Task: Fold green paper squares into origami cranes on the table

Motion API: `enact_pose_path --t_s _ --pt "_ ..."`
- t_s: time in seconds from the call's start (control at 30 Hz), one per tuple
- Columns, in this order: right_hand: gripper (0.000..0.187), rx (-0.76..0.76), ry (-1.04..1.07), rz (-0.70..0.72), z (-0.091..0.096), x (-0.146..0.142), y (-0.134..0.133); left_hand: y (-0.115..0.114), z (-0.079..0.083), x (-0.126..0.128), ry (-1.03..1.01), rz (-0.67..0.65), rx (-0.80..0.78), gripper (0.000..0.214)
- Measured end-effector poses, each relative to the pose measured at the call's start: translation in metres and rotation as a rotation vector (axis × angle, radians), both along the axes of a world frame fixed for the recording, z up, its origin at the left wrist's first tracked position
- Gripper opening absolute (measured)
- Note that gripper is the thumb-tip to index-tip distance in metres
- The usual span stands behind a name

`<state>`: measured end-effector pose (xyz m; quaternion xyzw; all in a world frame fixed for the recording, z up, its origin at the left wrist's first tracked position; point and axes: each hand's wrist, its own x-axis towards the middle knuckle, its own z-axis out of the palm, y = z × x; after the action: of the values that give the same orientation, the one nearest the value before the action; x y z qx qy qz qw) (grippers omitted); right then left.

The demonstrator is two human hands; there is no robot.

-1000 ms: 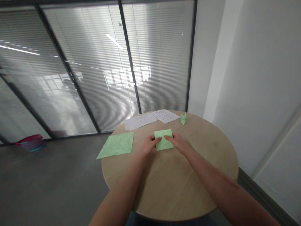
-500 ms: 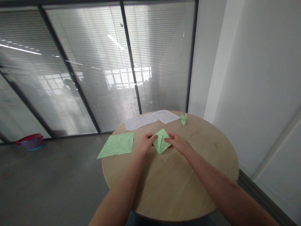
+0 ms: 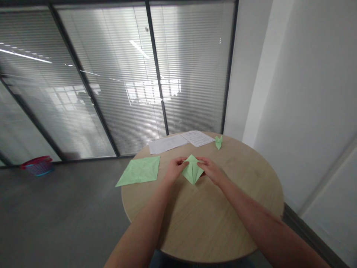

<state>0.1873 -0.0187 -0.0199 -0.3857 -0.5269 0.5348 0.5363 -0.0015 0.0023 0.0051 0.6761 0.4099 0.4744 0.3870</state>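
A diamond-shaped piece of folded green paper (image 3: 193, 172) is held between my two hands over the middle of the round table. My left hand (image 3: 176, 168) pinches its left corner, thumb on top and fingers underneath. On the opposite corner, my right hand (image 3: 209, 168) grips it the same way, with the fingers partly hidden beneath. Creases run down the paper's centre to the lower point. To the left lies a larger creased green sheet (image 3: 142, 170), hanging a little over the table's edge. A small green origami figure (image 3: 219, 142) stands at the back right.
Printed white sheets (image 3: 198, 138) lie at the back of the wooden table (image 3: 212, 223). On the floor at far left is a red and blue basket (image 3: 39, 166). A glass partition with blinds (image 3: 192, 74) rises behind, and a white wall (image 3: 315, 93) stands right.
Both thumbs have shifted a little up the folded paper, and its lower point now sits slightly lower and further right. The view has moved slightly.
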Motion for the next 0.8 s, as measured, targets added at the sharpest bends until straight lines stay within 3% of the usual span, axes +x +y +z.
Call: enact_pose_path --t_s 0.1,0.23,0.37,0.53,0.73,0.8 --pt "0.036 -0.020 0.054 0.024 0.003 -0.001 -0.003 -0.005 0.003 0.001 -0.050 -0.011 -0.003 0.028" --pt "0.025 -0.044 0.080 -0.058 0.004 0.000 -0.003 -0.010 0.005 0.000 -0.112 -0.061 -0.065 0.026" --pt "0.022 0.070 -0.070 -0.153 0.002 0.002 0.000 -0.010 0.006 -0.001 -0.098 -0.154 -0.110 0.028" --pt "0.022 0.271 -0.305 -0.191 0.004 0.001 0.000 -0.001 0.000 -0.001 -0.042 -0.095 -0.021 0.027" --pt "0.041 0.152 -0.178 -0.124 0.009 -0.002 -0.006 0.005 -0.005 -0.004 0.012 -0.002 0.009 0.037" --pt "0.039 0.134 -0.226 -0.088 0.008 -0.001 -0.005 0.007 -0.006 -0.004 0.041 -0.003 0.022 0.037"
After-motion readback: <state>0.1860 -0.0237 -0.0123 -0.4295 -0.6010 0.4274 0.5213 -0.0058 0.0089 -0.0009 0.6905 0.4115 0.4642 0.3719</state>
